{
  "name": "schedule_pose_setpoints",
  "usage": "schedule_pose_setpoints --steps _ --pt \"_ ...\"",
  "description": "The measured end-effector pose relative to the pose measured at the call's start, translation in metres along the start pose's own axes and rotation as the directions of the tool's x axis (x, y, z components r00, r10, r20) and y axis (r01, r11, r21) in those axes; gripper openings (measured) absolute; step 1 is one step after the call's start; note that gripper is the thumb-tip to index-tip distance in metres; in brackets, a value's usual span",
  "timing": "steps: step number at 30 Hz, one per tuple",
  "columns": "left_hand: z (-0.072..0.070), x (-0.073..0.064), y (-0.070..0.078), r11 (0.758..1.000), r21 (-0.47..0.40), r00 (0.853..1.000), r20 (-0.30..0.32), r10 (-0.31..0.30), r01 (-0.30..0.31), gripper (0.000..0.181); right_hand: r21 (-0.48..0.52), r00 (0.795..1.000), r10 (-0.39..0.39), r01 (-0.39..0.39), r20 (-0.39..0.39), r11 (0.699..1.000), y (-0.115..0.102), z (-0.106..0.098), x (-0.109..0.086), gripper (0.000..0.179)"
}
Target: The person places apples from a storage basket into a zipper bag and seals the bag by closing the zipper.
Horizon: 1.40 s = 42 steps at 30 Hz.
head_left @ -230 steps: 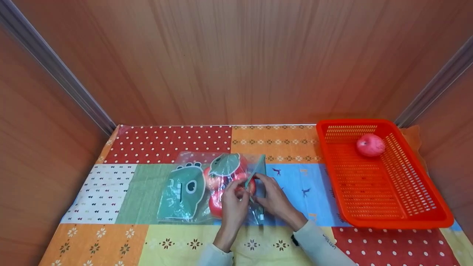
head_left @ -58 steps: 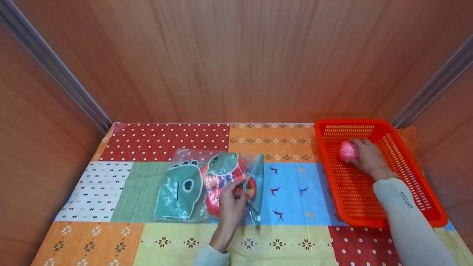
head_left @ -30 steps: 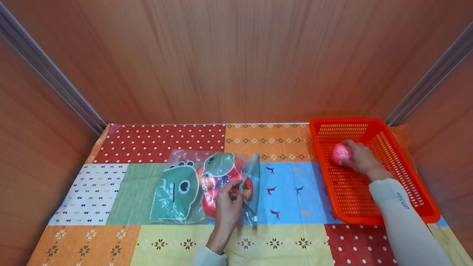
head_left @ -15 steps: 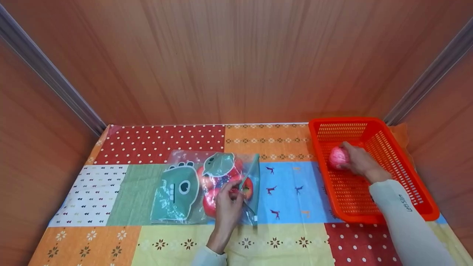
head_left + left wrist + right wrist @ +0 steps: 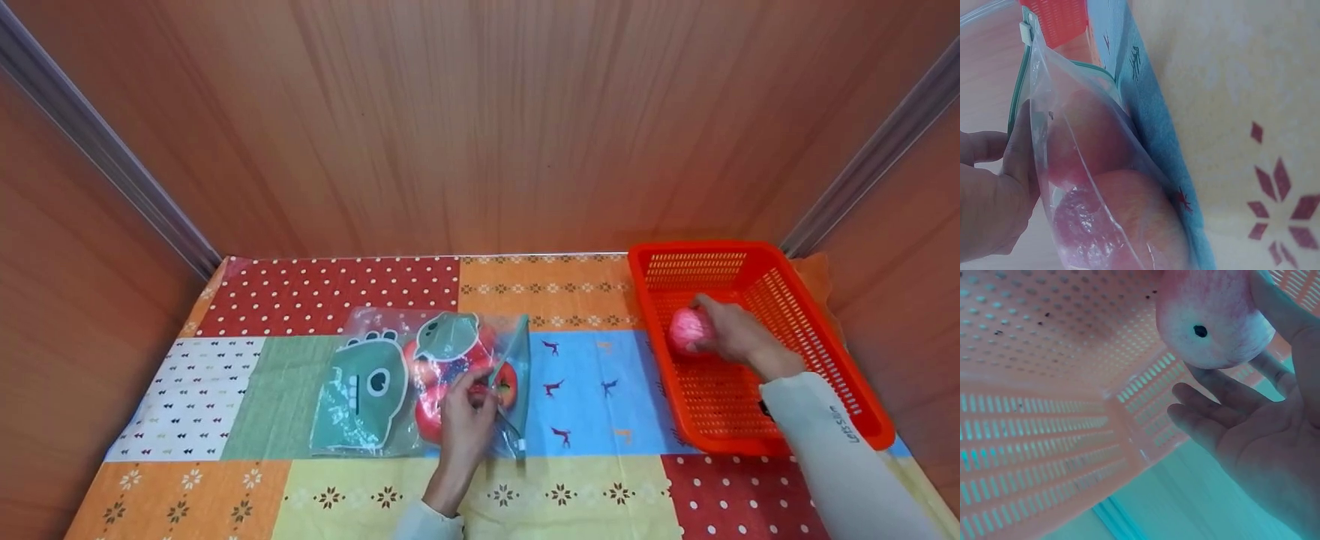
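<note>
A clear zip bag (image 5: 364, 394) with green cartoon prints lies on the patterned cloth, several red apples (image 5: 1086, 135) inside it. My left hand (image 5: 466, 427) pinches the green-edged mouth of the bag and holds it apart; in the left wrist view a white slider (image 5: 1026, 34) sits on the zip edge. Over to the right, my right hand (image 5: 739, 334) grips a pinkish-red apple (image 5: 687, 331) inside the orange basket (image 5: 670, 386). From the right wrist view, thumb and fingers hold that apple (image 5: 1216, 320) from the side, its dark-spotted end showing. Whether it touches the basket floor, I cannot tell.
A patchwork cloth (image 5: 559, 491) covers the table. Wood-grain panels (image 5: 480, 135) stand behind and on both sides. Between the bag and the basket's raised left wall lies a strip of blue cloth (image 5: 592, 390).
Both hands were at the bag mouth earlier. My right hand has since gone to the basket, gripped the apple and shifted it left and nearer. The left hand stays at the bag.
</note>
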<state>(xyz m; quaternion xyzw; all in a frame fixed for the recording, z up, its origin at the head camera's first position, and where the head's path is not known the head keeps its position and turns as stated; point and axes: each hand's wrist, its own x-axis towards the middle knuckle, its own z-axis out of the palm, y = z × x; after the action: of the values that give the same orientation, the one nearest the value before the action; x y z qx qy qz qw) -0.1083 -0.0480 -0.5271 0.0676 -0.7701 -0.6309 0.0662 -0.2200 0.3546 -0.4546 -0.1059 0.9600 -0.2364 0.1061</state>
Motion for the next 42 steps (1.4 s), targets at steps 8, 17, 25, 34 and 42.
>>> schedule_pose_setpoints --steps 8,17,25,34,42 --pt "0.000 -0.001 -0.002 0.999 0.050 1.000 -0.022 0.013 -0.012 0.036 -0.026 0.988 -0.064 0.061 -0.139 0.998 -0.019 -0.011 -0.012 0.071" --pt "0.000 -0.001 -0.001 0.999 0.046 1.000 -0.017 0.007 -0.006 0.035 -0.019 0.979 -0.021 0.017 -0.204 1.000 -0.042 -0.009 -0.023 0.073" --pt "-0.001 0.001 -0.001 0.999 0.049 1.000 -0.014 0.007 -0.006 0.035 -0.053 0.946 -0.071 0.057 -0.316 0.997 -0.062 -0.001 -0.032 0.072" --pt "-0.001 0.001 -0.001 0.998 0.057 1.000 -0.022 0.005 -0.004 0.034 -0.050 0.908 -0.123 0.113 -0.401 0.992 -0.091 0.013 -0.041 0.077" --pt "-0.001 0.000 -0.001 0.998 0.057 1.000 -0.020 0.006 -0.005 0.034 -0.052 0.888 -0.179 0.173 -0.424 0.984 -0.114 0.035 -0.043 0.078"
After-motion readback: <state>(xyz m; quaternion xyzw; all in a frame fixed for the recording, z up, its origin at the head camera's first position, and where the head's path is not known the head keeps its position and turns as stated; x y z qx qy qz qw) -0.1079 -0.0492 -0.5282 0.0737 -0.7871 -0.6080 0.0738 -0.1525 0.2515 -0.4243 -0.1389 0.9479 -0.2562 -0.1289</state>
